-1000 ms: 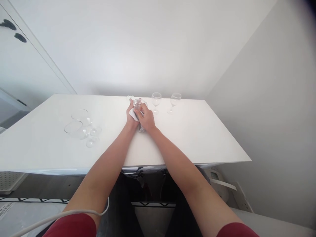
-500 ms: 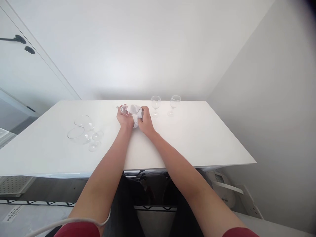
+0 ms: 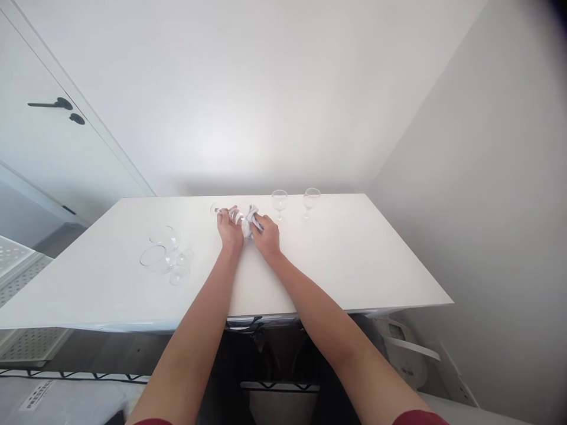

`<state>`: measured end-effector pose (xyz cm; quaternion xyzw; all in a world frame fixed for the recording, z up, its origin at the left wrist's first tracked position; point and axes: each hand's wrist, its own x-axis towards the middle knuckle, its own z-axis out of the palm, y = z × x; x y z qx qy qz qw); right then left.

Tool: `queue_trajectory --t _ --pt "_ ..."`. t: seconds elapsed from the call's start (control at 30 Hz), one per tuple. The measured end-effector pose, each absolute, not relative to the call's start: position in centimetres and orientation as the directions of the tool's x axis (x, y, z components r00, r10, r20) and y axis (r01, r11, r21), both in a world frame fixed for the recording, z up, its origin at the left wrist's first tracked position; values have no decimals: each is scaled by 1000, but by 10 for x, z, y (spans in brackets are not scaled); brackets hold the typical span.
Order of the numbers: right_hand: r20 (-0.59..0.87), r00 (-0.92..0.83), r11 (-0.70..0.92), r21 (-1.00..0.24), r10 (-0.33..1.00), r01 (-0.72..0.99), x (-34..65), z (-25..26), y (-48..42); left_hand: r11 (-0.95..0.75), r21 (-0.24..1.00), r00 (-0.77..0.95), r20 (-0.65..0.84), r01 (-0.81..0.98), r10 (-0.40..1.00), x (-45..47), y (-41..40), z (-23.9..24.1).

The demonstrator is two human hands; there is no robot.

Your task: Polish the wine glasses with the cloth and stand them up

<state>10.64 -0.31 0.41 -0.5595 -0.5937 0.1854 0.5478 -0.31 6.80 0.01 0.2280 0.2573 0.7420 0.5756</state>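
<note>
My left hand [image 3: 230, 227] is closed round a clear wine glass [image 3: 222, 212] held on its side, foot pointing left, above the white table [image 3: 354, 260]. My right hand [image 3: 266, 233] is closed on a small white cloth [image 3: 251, 217] pressed against the glass's bowl end. The two hands touch over the middle of the far half of the table. Most of the glass's bowl is hidden by the cloth and my fingers.
Two clear wine glasses, one [image 3: 279, 202] and another [image 3: 310, 200], stand upright just right of my hands near the back edge. Two more glasses [image 3: 163, 255] lie on their sides at the left. A white door with dark handles [image 3: 57, 105] is left. A white appliance [image 3: 398, 348] sits below right.
The glass went from nearly upright to lying sideways in my left hand with its foot to the left. The cloth has moved to the bowl end. The camera tilted up a little.
</note>
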Motion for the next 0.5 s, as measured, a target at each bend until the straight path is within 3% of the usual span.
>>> queue_trajectory --t 0.3,0.5 --pt "306 -51 276 -759 951 590 101 -1 -5 -188 741 -165 105 -645 981 -11 28 2" --pt "194 -218 289 -734 956 614 104 4 -15 -95 715 -109 27 -692 994 -33 6 -6"
